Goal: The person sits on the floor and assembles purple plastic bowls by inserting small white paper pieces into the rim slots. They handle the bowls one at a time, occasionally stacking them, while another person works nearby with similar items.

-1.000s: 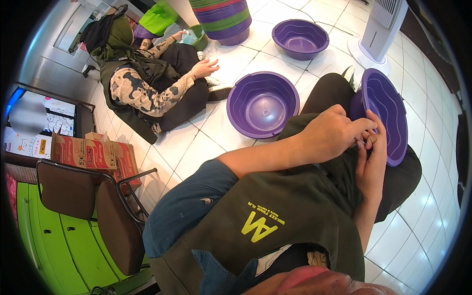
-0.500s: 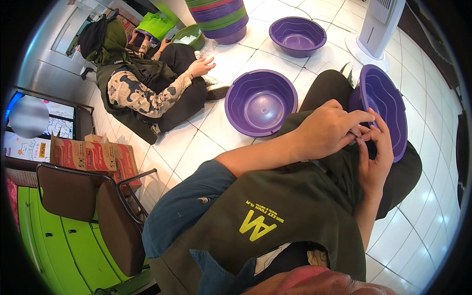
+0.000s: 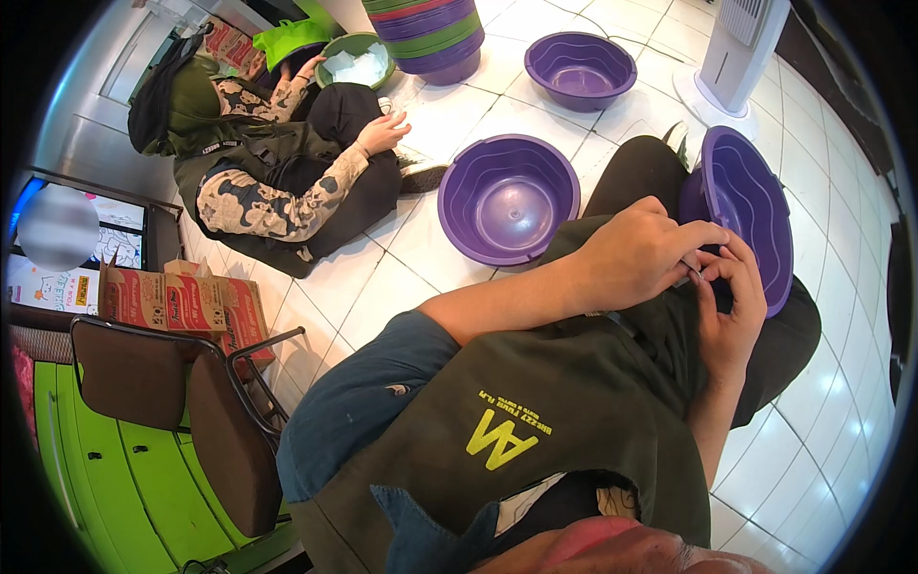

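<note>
My L hand [image 3: 652, 251] & R hand [image 3: 732, 306] meet, fingers pinched closed, by tilted purple basin [image 3: 755, 215]'s L rim; can't tell what's held. Basin cd slip if R leg [image 3: 789, 349] shifts.

The level, round purple plastic basin [image 3: 508, 200] looks smooth and glossy, as does the tilted purple plastic basin [image 3: 754, 196]. Square white floor tiles [image 3: 813, 383] shine like glazed ceramic. The dark green cloth vest [image 3: 602, 392] and blue cloth sleeve [image 3: 354, 407] are matt, the red-and-brown cardboard boxes [image 3: 191, 301] dull, the flat green panels [image 3: 143, 493] smooth.
</note>
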### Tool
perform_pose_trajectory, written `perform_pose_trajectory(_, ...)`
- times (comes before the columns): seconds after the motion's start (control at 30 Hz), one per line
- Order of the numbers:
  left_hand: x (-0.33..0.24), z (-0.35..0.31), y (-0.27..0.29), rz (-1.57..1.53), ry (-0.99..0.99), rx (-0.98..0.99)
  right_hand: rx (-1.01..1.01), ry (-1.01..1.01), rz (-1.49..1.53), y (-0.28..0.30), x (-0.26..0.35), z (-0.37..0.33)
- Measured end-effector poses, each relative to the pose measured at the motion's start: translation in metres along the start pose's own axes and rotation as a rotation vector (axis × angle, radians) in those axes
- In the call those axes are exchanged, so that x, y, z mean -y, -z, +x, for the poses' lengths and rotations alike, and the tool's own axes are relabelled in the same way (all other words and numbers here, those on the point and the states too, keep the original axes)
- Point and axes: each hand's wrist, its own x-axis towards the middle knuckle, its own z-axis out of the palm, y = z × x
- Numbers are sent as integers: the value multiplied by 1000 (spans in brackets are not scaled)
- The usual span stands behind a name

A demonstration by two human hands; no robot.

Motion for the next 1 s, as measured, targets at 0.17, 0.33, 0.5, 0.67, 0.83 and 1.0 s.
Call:
perform_pose_trajectory(0.17,4,6,3,-12,0,10,53,-21,11,-1,-4,7)
perform_pose_trajectory(0.33,8,7,2,-8,-1,41,144,-154,66,-2,-13,2)
perform_pose_trajectory(0.5,9,4,-4,-8,-13,-14,57,-63,36,-7,-11,4)
perform_pose_trajectory(0.67,6,-3,-4,20,-10,-2,23,-58,24,-8,-6,-2)
perform_pose_trajectory(0.83,3,-10,-5,8,-26,-1,19,-50,14,-9,-5,-9)
perform_pose_trajectory(1.0,2,-12,-5,-1,-18,6,35,-23,16,-10,-11,-15)
